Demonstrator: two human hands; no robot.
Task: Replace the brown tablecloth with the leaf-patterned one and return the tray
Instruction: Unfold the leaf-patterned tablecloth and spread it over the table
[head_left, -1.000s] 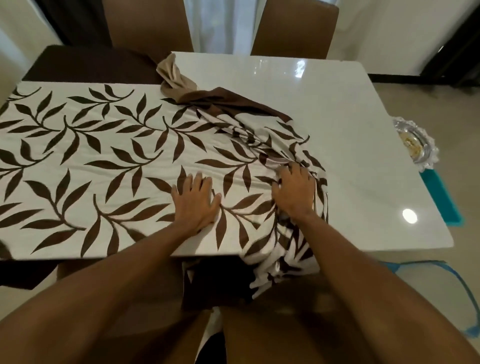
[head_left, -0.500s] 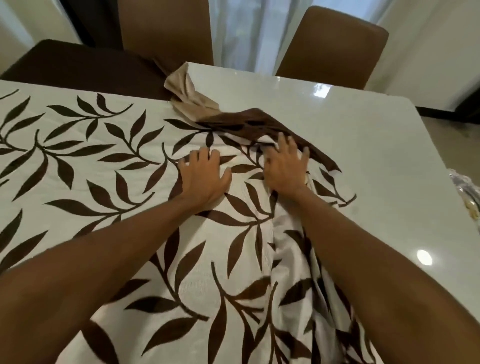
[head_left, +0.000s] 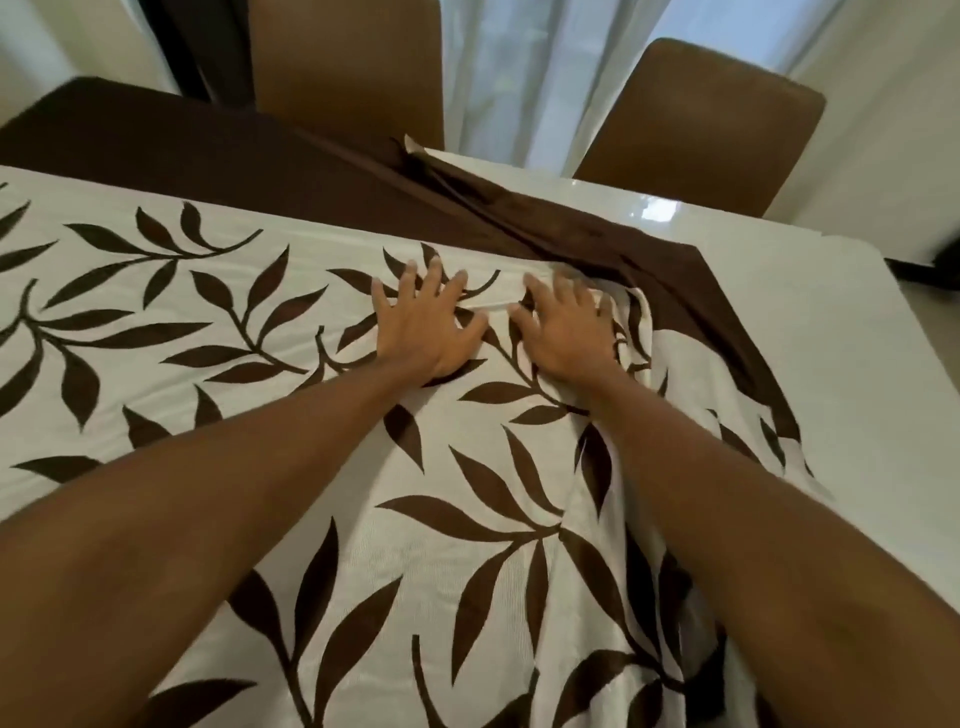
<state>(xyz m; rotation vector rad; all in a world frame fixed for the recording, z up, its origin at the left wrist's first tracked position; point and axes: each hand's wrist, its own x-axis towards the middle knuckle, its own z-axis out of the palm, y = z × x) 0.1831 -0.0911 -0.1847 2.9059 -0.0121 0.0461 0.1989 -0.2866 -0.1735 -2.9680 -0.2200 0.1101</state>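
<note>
A white glossy counter (head_left: 831, 338) stands before a pale curtain (head_left: 519, 78), with two brown chairs (head_left: 343, 67) pushed in at its far side. The leaf-patterned tablecloth (head_left: 457, 519) covers the left and near part of the counter. The brown tablecloth (head_left: 597, 234) is not yet removed. It shows flat beyond the leaf cloth at the far left, and it is gathered into a long ridge.

Both hands lie palm down on the leaf cloth near its far edge. The left hand (head_left: 428, 327) has its fingers (head_left: 434, 275) straight and spread apart, pressing on smooth cloth. The right hand (head_left: 563, 332) presses in the same way, fingers (head_left: 563, 291) apart, on a part where the leaf cloth is wrinkled. Neither hand grips anything.

The next move depends on the ridge. It lies just beyond and to the right of the right hand's fingertips, and its long axis runs diagonally from the far middle toward the near right edge of the counter. The right hand is clearly the nearer one (the left is separated from the ridge by flat leaf cloth). To the right of the ridge the counter is uncovered, so I judge that the leaf cloth must be spread in that direction. The tray is not in view.
</note>
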